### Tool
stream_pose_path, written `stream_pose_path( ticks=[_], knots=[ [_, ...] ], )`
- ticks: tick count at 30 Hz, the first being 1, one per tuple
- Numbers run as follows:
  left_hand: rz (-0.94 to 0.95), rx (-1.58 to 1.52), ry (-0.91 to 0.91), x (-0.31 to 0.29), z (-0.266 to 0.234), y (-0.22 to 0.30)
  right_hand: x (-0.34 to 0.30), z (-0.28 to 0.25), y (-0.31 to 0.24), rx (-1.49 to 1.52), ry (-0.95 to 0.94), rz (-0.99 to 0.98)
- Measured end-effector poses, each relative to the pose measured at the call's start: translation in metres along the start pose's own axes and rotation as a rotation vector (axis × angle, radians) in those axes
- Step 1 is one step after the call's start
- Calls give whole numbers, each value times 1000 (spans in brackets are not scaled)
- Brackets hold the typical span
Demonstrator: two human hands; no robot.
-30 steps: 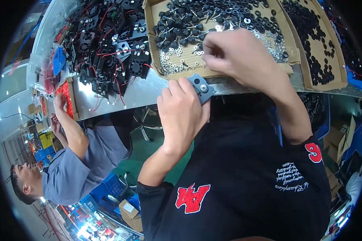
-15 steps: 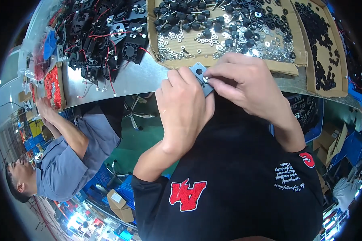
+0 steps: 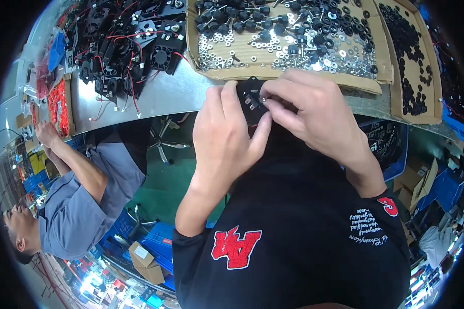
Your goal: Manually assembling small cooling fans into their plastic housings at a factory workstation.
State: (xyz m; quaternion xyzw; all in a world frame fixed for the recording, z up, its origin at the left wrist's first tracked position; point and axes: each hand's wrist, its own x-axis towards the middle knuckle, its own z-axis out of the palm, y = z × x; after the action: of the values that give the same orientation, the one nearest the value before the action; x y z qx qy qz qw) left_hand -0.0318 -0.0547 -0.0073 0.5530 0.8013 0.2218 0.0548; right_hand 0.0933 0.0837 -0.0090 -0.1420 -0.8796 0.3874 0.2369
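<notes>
My left hand (image 3: 219, 134) grips a small black plate-like part (image 3: 252, 94) by its left side, with fingers along the far edge and thumb along the near edge. Several metal tabs stand on the face turned up. At the plate's right edge, my right hand (image 3: 317, 110) closes thumb and forefinger around a tiny shiny piece, mostly hidden by the fingertips. Just beyond both hands lies a cardboard tray (image 3: 242, 72) holding black round-headed parts with thin metal stems (image 3: 252, 21), small nuts (image 3: 219, 44), washers (image 3: 343, 53) and black rings.
Black parts with small fans and red wires (image 3: 161, 57) are heaped on the metal table (image 3: 165, 92) at left. A second cardboard tray (image 3: 433, 110) with black discs lies at right. A co-worker (image 3: 82, 201) in grey works beside a box of red pieces (image 3: 59, 110).
The part in my left hand showed a grey face with a round hole; now a black face with metal tabs is up. My right hand stays pinched at its edge.
</notes>
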Motion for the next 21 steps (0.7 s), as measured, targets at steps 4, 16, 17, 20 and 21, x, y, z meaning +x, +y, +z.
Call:
stream_pose_path(
  ticks=[4,16,17,20,21],
  knots=[
    [81,-23,224,-6,18,-11,1,-4,-5,-49,-53,51],
    [126,-17,135,-5,0,-9,-13,-25,-6,591,16,505],
    [128,5,125,-5,-1,-9,-12,-24,-8,583,9,510],
    [138,35,114,-8,2,-8,-14,-20,-13,701,7,589],
    [150,45,113,-8,3,-10,-14,-17,-13,722,13,575]
  ],
)
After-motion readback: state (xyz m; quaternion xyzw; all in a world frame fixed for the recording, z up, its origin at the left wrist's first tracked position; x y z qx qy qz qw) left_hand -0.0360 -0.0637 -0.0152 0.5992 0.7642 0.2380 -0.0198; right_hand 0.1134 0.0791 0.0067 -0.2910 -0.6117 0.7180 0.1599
